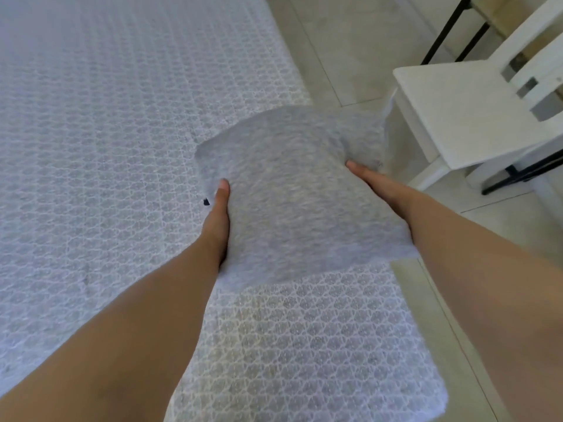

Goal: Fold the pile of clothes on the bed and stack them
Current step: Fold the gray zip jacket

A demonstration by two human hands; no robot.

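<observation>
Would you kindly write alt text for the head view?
Both hands, left hand and right hand, hold a folded grey garment by its sides above a patterned bed cover. A white chair stands beside the bed.

Two hands are in view, the left hand [220, 213] and the right hand [370, 181], each showing one thumb on top of the cloth while the other fingers are hidden beneath it, so they cannot be counted. One folded grey garment [292, 196] is visible; whether more pieces lie folded inside it cannot be told. There is one bed [91, 147] under one patterned white cover. Beside it stands one white chair [463, 117]. Two black metal legs [451, 28] show at the top right, and one more black bar [524, 175] shows below the chair.
</observation>
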